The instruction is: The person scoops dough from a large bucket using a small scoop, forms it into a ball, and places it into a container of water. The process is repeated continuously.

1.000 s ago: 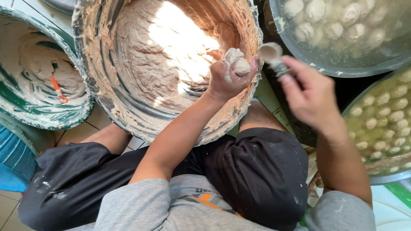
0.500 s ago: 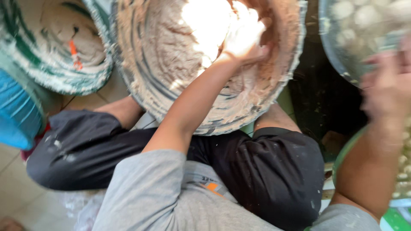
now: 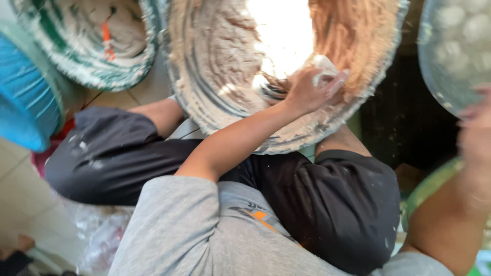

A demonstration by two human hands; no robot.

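A large basin [image 3: 215, 122] smeared with pale dough [image 3: 230, 46] stands between my knees. My left hand [image 3: 304, 92] reaches into it near the right wall, fingers closed around a white lump of dough [image 3: 325, 66]. My right hand [image 3: 478, 138] is raised at the right edge, badly blurred, just below a metal bowl [image 3: 450, 46] holding several white dough balls. Whether it holds anything cannot be made out.
A green-and-white basin [image 3: 87, 71] coated with dough sits at the upper left, with a blue tub [image 3: 25, 102] beside it. A green-rimmed bowl [image 3: 424, 189] shows at the right by my knee. Crumpled clear plastic [image 3: 97, 235] lies on the tiled floor at the lower left.
My left hand moved from the basin's rim down into the dough and now grips a lump. My right hand swung out to the right edge, and the spoon it held is no longer visible.
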